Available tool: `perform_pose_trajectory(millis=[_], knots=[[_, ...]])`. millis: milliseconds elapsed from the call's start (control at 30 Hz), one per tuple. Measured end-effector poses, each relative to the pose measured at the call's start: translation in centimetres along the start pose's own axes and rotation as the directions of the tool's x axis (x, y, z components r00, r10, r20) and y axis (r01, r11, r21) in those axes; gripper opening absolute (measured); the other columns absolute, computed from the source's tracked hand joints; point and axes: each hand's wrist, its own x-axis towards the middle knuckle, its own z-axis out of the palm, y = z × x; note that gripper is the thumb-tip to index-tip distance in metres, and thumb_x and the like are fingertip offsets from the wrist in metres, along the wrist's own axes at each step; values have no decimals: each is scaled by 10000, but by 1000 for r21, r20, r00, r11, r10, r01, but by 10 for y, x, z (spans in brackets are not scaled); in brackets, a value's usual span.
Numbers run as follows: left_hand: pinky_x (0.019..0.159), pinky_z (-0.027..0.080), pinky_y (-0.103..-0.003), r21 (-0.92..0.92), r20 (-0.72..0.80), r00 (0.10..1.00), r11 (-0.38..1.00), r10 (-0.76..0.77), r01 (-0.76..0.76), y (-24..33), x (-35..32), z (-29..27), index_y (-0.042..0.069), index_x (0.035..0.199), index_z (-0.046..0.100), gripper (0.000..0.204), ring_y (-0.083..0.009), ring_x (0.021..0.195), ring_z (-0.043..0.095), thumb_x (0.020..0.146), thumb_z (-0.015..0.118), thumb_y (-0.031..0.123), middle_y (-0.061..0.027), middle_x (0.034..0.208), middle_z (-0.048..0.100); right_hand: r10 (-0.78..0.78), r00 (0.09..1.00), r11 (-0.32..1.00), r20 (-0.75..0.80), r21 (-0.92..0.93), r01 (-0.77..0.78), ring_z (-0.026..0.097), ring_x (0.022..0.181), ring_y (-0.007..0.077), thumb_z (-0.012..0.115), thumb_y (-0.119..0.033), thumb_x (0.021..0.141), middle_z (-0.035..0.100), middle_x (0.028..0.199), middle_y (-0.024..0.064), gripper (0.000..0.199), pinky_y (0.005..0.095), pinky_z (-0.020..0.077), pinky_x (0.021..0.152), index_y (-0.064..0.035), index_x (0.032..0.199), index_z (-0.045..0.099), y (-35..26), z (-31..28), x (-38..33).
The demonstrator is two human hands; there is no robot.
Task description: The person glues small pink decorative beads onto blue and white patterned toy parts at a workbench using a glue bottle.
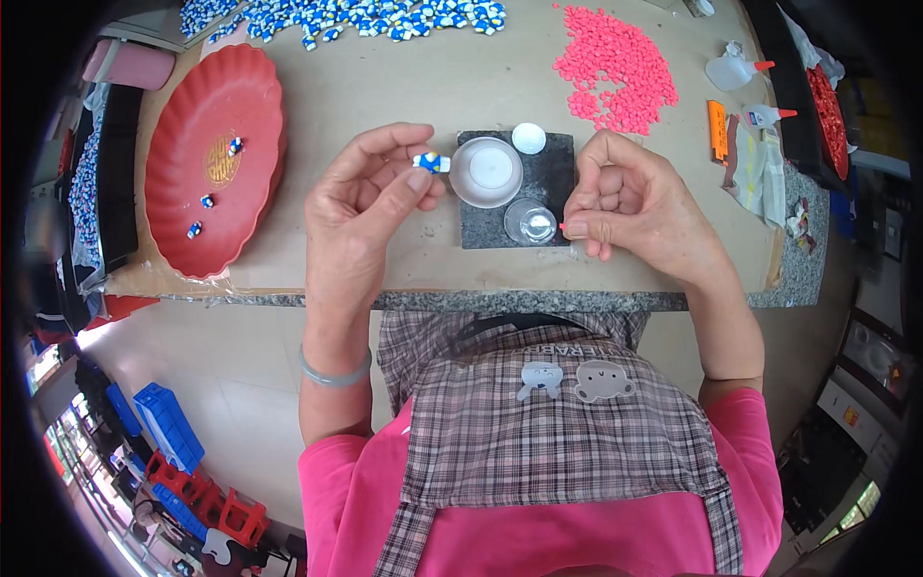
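Between thumb and fingers, my left hand (370, 183) holds a small blue-and-white figurine (432, 163) with a touch of yellow, raised beside a round whitish dish (486, 173). My right hand (639, 202) is closed in a pinch on a tiny pink piece (563, 226), just right of a small clear glass cup (531, 223). The dish, the cup and a white round cap (529, 138) stand on a dark square slab (481, 229). What the cup contains is hard to make out.
A red scalloped tray (264, 125) at left holds 3 similar figurines. Many blue-and-white figurines (385, 17) and a pile of pink pieces (620, 72) lie at the back. Glue bottles (731, 72), an orange box (718, 132) and a cloth (758, 168) sit at right. The granite edge (538, 301) runs in front.
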Motion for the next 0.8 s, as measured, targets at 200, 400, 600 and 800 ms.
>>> perform_pose_trajectory(millis=[200,400,600,800], knots=[[750,523,-235,-18,52,998,999,36,-36,-3,-11,12,-56,1099,623,225,-117,845,631,873,622,-52,-82,981,645,-5,1000,999,3,-45,5,581,597,54,682,74,818,637,759,60,287,187,486,536,-64,883,438,1,1,1],[774,522,-240,-23,104,994,1000,-11,13,-3,-19,16,-62,1091,613,226,-118,868,627,866,627,-68,-76,993,633,7,1000,996,-12,-89,-8,573,601,52,677,86,814,632,758,58,293,186,476,539,-62,889,435,-1,4,1],[789,520,-242,-31,115,993,999,32,-28,-4,-23,28,-53,1055,608,217,-117,907,616,844,645,-87,-80,1040,619,-43,999,995,-22,-87,41,576,607,54,686,68,816,630,766,66,295,188,478,540,-60,907,436,-2,5,-2],[814,526,-251,-14,197,978,998,60,-59,-7,-24,38,-44,1035,614,207,-127,940,616,836,644,-93,-79,1032,606,-186,981,980,-60,61,190,605,633,77,678,64,828,638,799,92,272,198,509,561,-51,918,448,-12,12,-10]])
